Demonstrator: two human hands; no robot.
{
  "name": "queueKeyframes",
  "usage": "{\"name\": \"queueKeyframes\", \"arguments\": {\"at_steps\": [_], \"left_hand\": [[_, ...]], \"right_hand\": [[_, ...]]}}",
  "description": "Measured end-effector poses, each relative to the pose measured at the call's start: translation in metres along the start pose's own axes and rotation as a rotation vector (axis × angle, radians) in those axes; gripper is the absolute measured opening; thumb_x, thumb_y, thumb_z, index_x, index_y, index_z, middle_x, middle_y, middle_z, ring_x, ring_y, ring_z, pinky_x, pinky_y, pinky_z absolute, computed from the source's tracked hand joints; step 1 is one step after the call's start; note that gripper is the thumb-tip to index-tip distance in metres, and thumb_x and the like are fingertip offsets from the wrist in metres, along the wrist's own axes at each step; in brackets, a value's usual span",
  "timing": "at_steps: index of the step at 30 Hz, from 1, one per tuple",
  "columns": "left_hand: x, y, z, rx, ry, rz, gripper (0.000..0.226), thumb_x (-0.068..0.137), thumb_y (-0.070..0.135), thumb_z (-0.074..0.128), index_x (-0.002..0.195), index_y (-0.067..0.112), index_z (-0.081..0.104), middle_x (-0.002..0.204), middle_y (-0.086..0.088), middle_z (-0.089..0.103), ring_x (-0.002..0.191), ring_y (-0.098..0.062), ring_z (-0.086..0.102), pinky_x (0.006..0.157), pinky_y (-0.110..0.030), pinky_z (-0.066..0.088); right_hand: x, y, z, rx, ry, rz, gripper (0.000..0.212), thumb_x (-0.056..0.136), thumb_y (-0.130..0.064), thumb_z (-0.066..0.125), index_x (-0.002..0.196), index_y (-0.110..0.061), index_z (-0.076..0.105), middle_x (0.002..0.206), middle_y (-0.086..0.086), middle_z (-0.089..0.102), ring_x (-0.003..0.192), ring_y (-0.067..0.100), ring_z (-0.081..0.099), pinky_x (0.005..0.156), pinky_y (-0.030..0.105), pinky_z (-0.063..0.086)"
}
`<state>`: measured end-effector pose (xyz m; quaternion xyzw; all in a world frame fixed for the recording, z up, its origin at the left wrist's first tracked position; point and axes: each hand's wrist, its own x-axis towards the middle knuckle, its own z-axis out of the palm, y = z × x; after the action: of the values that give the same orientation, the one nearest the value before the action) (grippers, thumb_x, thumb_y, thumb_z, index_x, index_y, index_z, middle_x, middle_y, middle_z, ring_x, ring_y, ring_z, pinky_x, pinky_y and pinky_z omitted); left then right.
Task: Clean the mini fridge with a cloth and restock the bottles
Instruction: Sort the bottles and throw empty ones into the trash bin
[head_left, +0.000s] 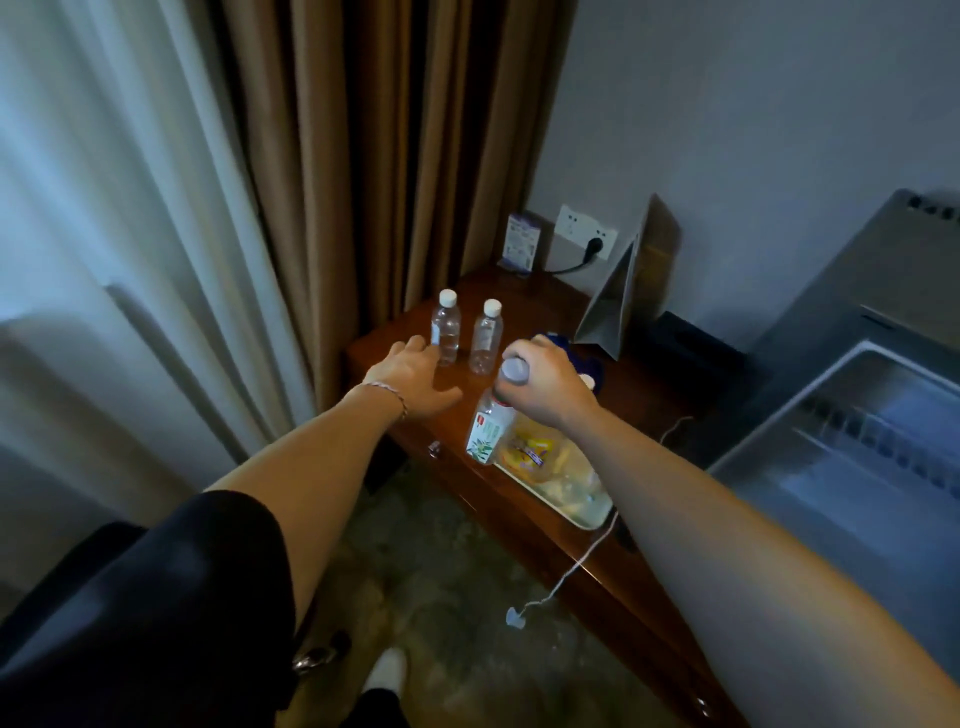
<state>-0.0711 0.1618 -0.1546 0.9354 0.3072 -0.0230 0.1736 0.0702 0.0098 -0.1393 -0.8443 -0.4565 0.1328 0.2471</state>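
Fingers of the right hand (545, 384) curled round the labelled bottle's (491, 428) cap, beside the snack tray (587, 512); left hand (413, 379) spread open, reaching at 12 o'clock for two clear water bottles (445, 328). Best grasp each mid-body, keeping it upright, fridge (857, 447) at 3 o'clock

Worn on head, looking forward and steeply down over both forearms, close above wooden desk (524, 525) corner by curtains (332, 171).

Dim room; cool daylight through sheer curtain (104, 208) at left. Fridge door (857, 441) bluish, motion-blurred. Wide-angle bending at edges, soft focus, floor (441, 597) in shadow
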Motion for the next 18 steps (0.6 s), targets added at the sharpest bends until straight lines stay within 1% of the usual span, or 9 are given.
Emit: {"name": "queueKeyframes", "arguments": {"at_steps": [2,4,6,8,10,12,15,18], "left_hand": [[0.02,-0.022,-0.007,-0.015,-0.011,-0.014,0.069,0.087,0.057,0.06,0.143,0.02,0.042,0.141,-0.006,0.041,0.131,-0.028,0.039,0.106,-0.045,0.043],[0.043,-0.042,-0.014,-0.033,-0.025,-0.025,0.07,0.087,0.058,0.059,0.142,0.02,0.042,0.143,-0.006,0.04,0.132,-0.028,0.039,0.105,-0.045,0.043],[0.067,-0.055,-0.017,-0.044,-0.038,-0.011,0.069,0.087,0.058,0.059,0.141,0.02,0.043,0.142,-0.006,0.041,0.132,-0.028,0.039,0.104,-0.045,0.044],[0.091,-0.064,-0.017,-0.045,-0.049,0.021,0.067,0.086,0.058,0.059,0.139,0.02,0.044,0.137,-0.006,0.043,0.129,-0.028,0.041,0.102,-0.044,0.045],[0.112,-0.069,-0.014,-0.045,-0.06,0.052,0.066,0.085,0.057,0.058,0.137,0.02,0.045,0.132,-0.005,0.044,0.126,-0.028,0.043,0.1,-0.043,0.046],[0.128,-0.07,-0.008,-0.053,-0.077,0.074,0.066,0.085,0.056,0.058,0.139,0.021,0.043,0.131,-0.005,0.044,0.125,-0.027,0.042,0.1,-0.044,0.046],[0.15,-0.069,0.001,-0.045,-0.11,0.107,0.072,0.085,0.055,0.058,0.146,0.023,0.036,0.139,-0.004,0.041,0.13,-0.025,0.038,0.102,-0.043,0.045],[0.16,-0.07,0.009,-0.058,-0.141,0.13,0.074,0.088,0.053,0.058,0.15,0.023,0.031,0.146,-0.003,0.037,0.134,-0.024,0.035,0.105,-0.045,0.044]], "right_hand": [[0.027,-0.008,0.012,-0.009,0.034,0.013,0.02,0.084,-0.03,0.07,0.099,-0.02,0.062,0.104,0.0,0.047,0.091,0.022,0.055,0.078,0.041,0.05],[0.055,-0.011,0.025,-0.04,0.035,0.029,0.02,0.087,-0.031,0.07,0.102,-0.02,0.062,0.105,-0.001,0.045,0.09,0.022,0.056,0.077,0.041,0.051],[0.078,-0.01,0.035,-0.062,0.019,0.057,0.026,0.088,-0.033,0.07,0.11,-0.022,0.062,0.108,-0.003,0.043,0.093,0.022,0.056,0.08,0.043,0.052],[0.101,-0.006,0.044,-0.068,0.008,0.116,0.036,0.089,-0.035,0.069,0.122,-0.025,0.058,0.116,-0.003,0.043,0.1,0.023,0.056,0.084,0.044,0.053],[0.118,-0.001,0.053,-0.064,0.009,0.167,0.04,0.092,-0.035,0.066,0.129,-0.025,0.055,0.121,-0.002,0.042,0.103,0.023,0.056,0.086,0.044,0.054],[0.131,0.005,0.06,-0.073,0.003,0.196,0.038,0.094,-0.035,0.064,0.13,-0.023,0.055,0.122,-0.002,0.042,0.102,0.022,0.057,0.084,0.042,0.054],[0.149,0.015,0.069,-0.084,-0.012,0.26,0.037,0.095,-0.036,0.064,0.128,-0.021,0.057,0.121,-0.001,0.041,0.1,0.024,0.058,0.085,0.045,0.054],[0.16,0.018,0.077,-0.103,-0.022,0.306,0.038,0.095,-0.033,0.063,0.13,-0.019,0.055,0.124,0.002,0.041,0.102,0.027,0.058,0.085,0.046,0.054]]}}
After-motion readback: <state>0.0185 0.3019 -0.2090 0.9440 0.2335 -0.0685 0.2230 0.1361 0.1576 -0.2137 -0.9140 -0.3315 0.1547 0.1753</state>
